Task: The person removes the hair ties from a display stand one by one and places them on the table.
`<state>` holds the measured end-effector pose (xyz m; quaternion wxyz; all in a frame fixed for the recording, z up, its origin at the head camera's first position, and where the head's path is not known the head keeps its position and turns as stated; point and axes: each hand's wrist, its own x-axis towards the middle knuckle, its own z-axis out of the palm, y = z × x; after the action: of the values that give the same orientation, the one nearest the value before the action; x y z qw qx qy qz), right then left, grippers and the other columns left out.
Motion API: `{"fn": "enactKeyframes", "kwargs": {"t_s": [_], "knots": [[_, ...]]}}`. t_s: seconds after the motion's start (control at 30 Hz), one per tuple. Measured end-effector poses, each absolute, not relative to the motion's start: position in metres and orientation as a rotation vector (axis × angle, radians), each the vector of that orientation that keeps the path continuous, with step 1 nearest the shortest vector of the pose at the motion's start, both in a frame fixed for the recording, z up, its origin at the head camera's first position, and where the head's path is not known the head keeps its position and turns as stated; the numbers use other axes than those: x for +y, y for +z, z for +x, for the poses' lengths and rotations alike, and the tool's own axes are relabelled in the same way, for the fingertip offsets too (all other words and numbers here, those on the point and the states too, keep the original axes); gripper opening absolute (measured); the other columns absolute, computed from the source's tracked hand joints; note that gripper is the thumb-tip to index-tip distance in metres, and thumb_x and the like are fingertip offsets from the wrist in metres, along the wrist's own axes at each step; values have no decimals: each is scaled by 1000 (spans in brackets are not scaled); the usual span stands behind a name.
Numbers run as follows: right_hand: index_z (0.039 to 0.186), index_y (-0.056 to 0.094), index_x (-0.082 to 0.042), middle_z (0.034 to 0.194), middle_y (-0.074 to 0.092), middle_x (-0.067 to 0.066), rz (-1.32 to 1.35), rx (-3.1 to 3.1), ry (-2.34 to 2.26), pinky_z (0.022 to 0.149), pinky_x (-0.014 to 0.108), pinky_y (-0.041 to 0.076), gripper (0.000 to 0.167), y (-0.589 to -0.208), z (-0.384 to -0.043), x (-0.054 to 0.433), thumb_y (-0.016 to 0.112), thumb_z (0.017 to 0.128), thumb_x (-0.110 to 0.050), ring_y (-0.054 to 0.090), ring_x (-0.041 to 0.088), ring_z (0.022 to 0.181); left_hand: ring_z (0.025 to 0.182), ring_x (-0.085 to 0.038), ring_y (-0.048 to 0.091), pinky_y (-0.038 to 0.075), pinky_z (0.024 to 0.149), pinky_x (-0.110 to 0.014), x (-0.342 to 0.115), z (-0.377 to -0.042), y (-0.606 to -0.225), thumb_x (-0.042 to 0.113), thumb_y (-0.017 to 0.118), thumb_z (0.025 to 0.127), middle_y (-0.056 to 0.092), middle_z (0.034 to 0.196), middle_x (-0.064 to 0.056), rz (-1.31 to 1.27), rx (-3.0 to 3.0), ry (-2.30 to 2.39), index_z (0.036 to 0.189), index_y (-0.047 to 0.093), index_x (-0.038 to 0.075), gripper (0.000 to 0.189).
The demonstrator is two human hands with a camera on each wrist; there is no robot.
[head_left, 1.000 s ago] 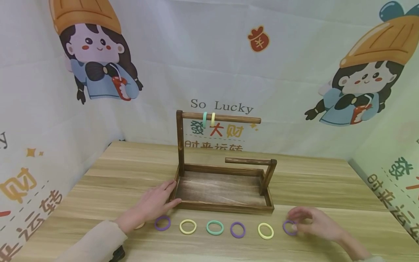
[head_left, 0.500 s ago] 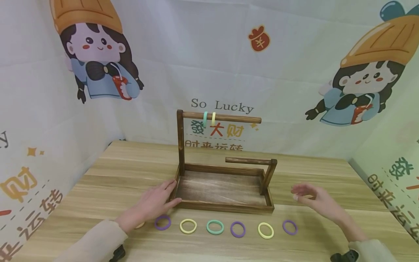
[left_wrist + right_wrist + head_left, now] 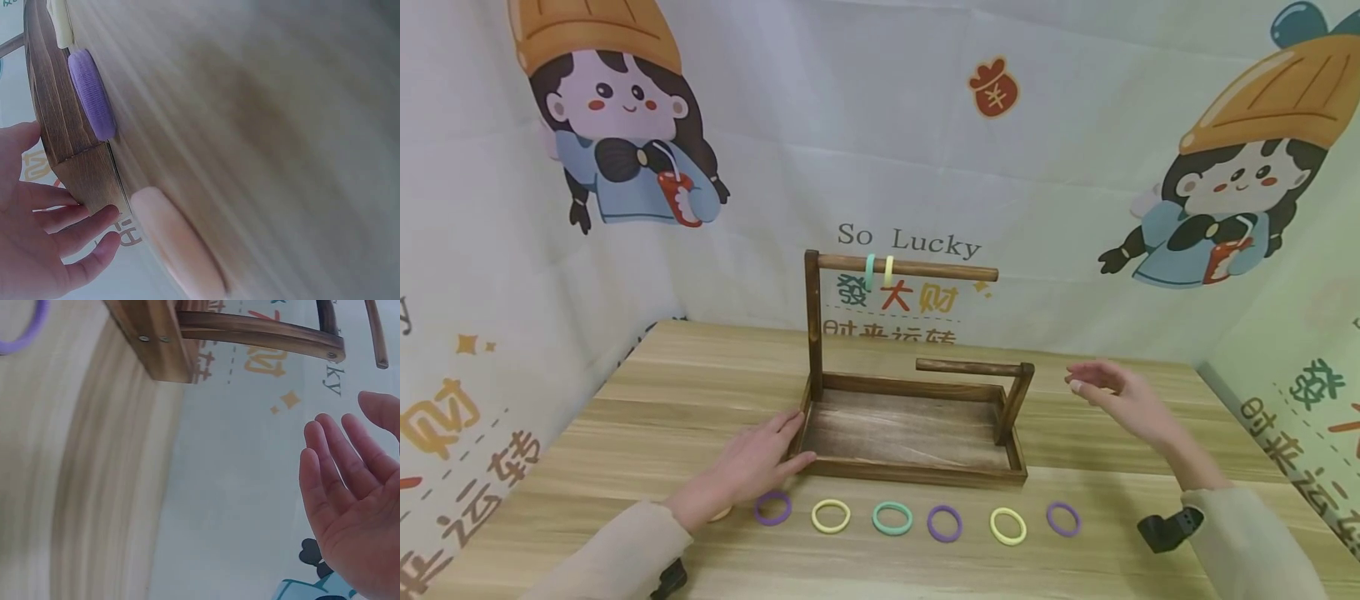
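A dark brown wooden stand (image 3: 917, 473) has a shallow tray base, a tall arm (image 3: 947, 271) at the left and a low arm (image 3: 970, 368) at the right. A green hair tie (image 3: 869, 273) and a yellow hair tie (image 3: 889, 272) hang on the tall arm. My left hand (image 3: 747, 467) rests against the tray's left end, thumb at the front corner, fingers loosely extended. Raised right of the low arm, my right hand (image 3: 1123, 400) holds nothing; its fingers are gently bent and apart in the right wrist view.
Before the tray lies a row of hair ties: purple (image 3: 772, 508), yellow (image 3: 831, 517), green (image 3: 892, 518), purple (image 3: 944, 523), yellow (image 3: 1007, 526) and purple (image 3: 1063, 518). A peach one (image 3: 178, 244) lies beside my left hand. A printed cloth (image 3: 880, 142) hangs behind the table.
My right hand has left the rightmost purple hair tie on the table and risen up and away toward the low arm. My left hand stays at the tray.
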<state>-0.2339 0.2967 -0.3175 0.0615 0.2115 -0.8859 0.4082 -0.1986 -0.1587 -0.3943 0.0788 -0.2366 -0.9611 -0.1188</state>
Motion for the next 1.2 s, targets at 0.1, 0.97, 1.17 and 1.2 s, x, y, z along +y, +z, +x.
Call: {"fn": "enactKeyframes", "kwargs": {"t_s": [0.1,0.97,1.17,1.2], "knots": [[113,51,4,104,58,18,663,-2643,1213,68,23,47,29,-309,-240,293,51,91,-15,54,5,85,107,-39,46,40,83,-50,-159,-200,-395,41,49,88,40,128,-23,-707,-2883,-354,125,41,-8,63],[121,48,-2,117,53,14,410,-2386,1428,88,33,38,37,-235,-276,228,53,90,-20,49,17,105,104,-39,49,42,80,-48,-158,-200,-393,42,48,89,41,127,-23,-723,-2882,-322,125,42,-8,62],[123,46,0,119,51,16,478,-2321,1525,90,33,37,39,-224,-283,204,56,87,-13,48,19,108,104,-39,49,43,80,-48,-159,-200,-393,42,49,88,41,127,-24,-725,-2875,-338,124,43,-9,63],[123,46,0,120,51,16,495,-2315,1539,91,32,37,40,-223,-285,200,56,87,-13,48,20,108,104,-39,49,43,80,-48,-159,-200,-394,42,49,88,41,127,-24,-726,-2875,-342,124,43,-9,63]]}}
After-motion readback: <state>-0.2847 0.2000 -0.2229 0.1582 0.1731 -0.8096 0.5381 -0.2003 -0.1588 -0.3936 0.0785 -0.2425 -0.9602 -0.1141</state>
